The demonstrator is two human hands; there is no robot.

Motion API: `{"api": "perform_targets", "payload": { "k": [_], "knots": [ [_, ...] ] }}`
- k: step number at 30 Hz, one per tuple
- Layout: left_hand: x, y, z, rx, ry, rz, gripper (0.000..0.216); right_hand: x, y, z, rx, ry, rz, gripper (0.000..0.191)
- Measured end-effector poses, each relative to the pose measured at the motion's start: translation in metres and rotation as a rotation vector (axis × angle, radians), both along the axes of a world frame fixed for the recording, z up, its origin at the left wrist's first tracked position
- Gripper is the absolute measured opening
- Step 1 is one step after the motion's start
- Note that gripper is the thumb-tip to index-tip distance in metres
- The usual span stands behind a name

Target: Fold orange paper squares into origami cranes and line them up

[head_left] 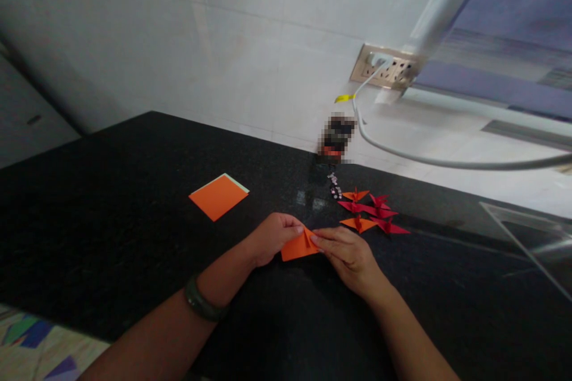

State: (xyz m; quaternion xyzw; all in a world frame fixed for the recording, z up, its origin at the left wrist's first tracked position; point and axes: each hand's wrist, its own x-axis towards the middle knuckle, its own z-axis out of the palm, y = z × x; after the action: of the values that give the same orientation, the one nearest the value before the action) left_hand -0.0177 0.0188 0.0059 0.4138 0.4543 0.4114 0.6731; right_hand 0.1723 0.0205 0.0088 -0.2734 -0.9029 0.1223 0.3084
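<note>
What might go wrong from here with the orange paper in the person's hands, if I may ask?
The left hand and right hand both grip the small, partly folded orange paper, so an uneven pull might tear or miscrease it. The right hand is also near the red and orange folded-paper birds, so an outward sweep could knock or crumple some.

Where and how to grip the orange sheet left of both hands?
Likely the near corner of the orange sheet, pinched by the left hand from the person's side: the sheet lies flat with that corner toward the person. A pale sheet peeks out along the far right-hand edge, so gripping there may catch both.
</note>
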Motion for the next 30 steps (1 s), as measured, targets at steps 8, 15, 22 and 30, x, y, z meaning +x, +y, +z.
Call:
{"api": "perform_targets", "payload": {
  "k": [8, 15, 22, 30],
  "knots": [
    [0.000, 0.001, -0.002, -0.097, -0.082, -0.004, 0.007, 0.000, -0.002, 0.002, -0.010, -0.150, -0.011, 0.028],
    [-0.001, 0.002, 0.000, -0.158, -0.111, -0.007, 0.007, 0.000, -0.004, 0.005, -0.053, -0.133, 0.018, 0.029],
    [0.002, 0.000, -0.001, -0.119, -0.025, 0.015, 0.013, -0.002, -0.006, 0.007, -0.098, -0.167, 0.013, 0.028],
    [0.002, 0.001, -0.007, 0.060, 0.134, 0.032, 0.016, -0.010, -0.009, 0.002, -0.394, 0.097, -0.184, 0.022]
  ]
}}
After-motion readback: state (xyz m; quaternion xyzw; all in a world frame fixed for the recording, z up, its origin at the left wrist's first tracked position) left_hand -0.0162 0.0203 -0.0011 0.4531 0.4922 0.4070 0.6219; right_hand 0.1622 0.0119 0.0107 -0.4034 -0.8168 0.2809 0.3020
